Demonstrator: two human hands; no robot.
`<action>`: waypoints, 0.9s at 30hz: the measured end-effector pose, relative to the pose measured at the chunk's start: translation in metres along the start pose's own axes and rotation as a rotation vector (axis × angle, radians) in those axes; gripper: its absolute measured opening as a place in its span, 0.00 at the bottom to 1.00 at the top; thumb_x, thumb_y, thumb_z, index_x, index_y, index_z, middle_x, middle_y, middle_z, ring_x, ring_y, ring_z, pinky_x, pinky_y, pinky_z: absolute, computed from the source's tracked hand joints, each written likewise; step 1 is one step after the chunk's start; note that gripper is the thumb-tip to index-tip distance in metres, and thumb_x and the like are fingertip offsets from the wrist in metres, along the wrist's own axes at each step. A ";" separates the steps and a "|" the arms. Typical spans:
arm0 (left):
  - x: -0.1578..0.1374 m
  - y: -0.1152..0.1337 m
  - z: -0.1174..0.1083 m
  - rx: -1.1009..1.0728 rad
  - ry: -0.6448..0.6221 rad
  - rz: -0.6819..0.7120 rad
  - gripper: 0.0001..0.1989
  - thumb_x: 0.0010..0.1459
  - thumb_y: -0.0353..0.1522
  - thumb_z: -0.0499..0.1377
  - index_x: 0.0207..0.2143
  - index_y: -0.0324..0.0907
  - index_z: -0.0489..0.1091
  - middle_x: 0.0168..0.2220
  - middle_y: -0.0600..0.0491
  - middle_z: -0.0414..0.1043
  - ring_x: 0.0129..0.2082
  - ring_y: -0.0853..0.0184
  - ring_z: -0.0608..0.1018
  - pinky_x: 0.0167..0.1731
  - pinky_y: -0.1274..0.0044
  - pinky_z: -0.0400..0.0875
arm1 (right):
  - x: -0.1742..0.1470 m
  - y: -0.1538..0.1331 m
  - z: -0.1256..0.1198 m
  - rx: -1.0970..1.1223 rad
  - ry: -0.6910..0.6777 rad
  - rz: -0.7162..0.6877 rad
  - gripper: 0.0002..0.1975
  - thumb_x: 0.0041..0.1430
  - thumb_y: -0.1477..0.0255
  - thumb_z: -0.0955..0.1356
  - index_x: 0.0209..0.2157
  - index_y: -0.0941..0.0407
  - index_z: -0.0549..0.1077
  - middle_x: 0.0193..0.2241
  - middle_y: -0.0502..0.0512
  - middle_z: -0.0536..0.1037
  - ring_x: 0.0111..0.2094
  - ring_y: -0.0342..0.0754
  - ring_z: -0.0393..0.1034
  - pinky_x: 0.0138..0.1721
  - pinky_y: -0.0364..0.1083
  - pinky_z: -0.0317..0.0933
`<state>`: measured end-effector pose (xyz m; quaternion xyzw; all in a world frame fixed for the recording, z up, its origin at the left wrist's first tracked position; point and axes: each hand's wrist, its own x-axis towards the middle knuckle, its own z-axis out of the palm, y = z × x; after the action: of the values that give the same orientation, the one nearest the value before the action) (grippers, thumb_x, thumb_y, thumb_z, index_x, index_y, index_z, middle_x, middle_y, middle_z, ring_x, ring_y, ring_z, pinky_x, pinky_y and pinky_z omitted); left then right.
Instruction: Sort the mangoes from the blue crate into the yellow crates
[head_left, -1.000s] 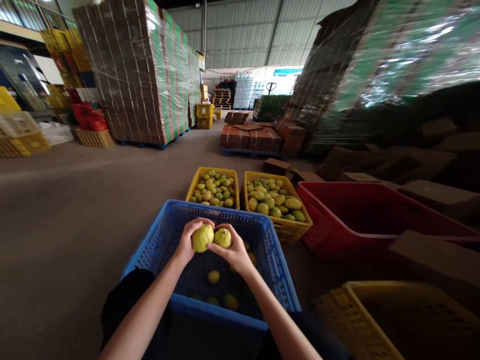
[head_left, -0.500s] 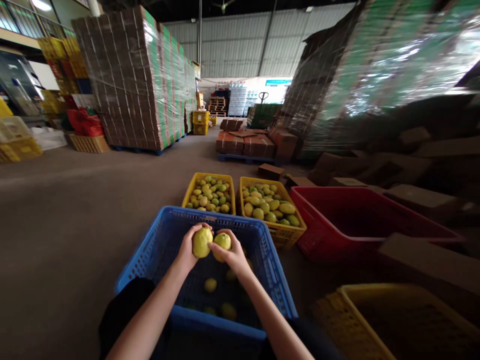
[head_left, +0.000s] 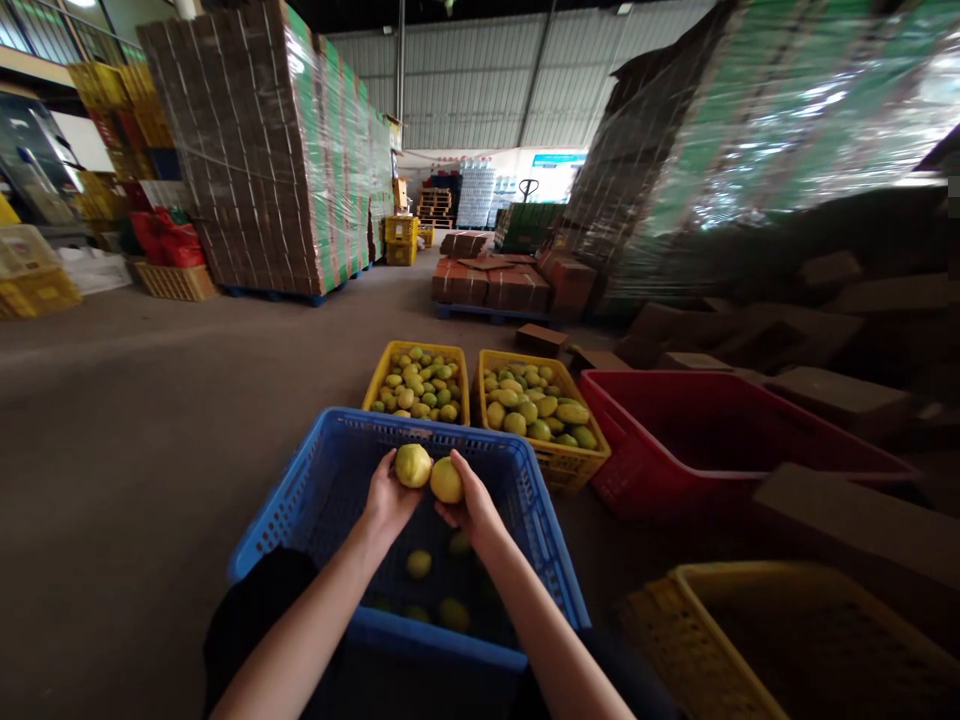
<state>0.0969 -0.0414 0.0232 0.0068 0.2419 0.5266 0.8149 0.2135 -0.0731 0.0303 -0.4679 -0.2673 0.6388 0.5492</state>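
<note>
Over the blue crate (head_left: 551,520), my left hand (head_left: 390,500) is closed around a lumpy yellow-green fruit (head_left: 413,466), like a guava or a lemon. A second, rounder yellow fruit (head_left: 448,481) is in my right hand (head_left: 474,503), its thumb along the upper side. The two fruits are side by side, almost touching. Below them, a loose fruit (head_left: 418,564) lies on the crate's dark floor, with several more in shadow. My forearms partly hide the inside of the crate.
Beyond the blue crate stand a left yellow crate (head_left: 367,385) and a right yellow crate (head_left: 559,462), both full of similar fruit. A red tub (head_left: 637,470) and another yellow crate (head_left: 697,620) are on the right. Wrapped carton stacks (head_left: 232,150) rise behind.
The fruit in my left hand has been turned and shifted slightly right. My right hand has rotated its fruit, so a different side shows. The crates stay in place.
</note>
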 end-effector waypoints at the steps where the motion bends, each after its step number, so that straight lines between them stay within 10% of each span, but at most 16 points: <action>1: 0.000 -0.001 0.000 0.001 0.001 -0.004 0.09 0.57 0.32 0.54 0.34 0.35 0.70 0.29 0.47 0.75 0.32 0.62 0.78 0.37 0.69 0.74 | 0.000 -0.001 0.000 0.010 0.016 0.030 0.21 0.50 0.51 0.67 0.29 0.56 0.63 0.14 0.47 0.67 0.10 0.41 0.60 0.05 0.38 0.46; 27: -0.022 0.021 0.004 0.174 -0.029 0.240 0.11 0.50 0.32 0.53 0.23 0.37 0.74 0.24 0.49 0.77 0.27 0.66 0.78 0.31 0.77 0.71 | -0.020 0.001 0.014 -0.277 -0.073 -0.413 0.19 0.42 0.61 0.74 0.37 0.53 0.74 0.31 0.50 0.74 0.28 0.43 0.67 0.28 0.41 0.64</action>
<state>0.0737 -0.0497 0.0411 0.1140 0.2722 0.5970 0.7460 0.1996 -0.0898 0.0418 -0.4510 -0.4619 0.4868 0.5884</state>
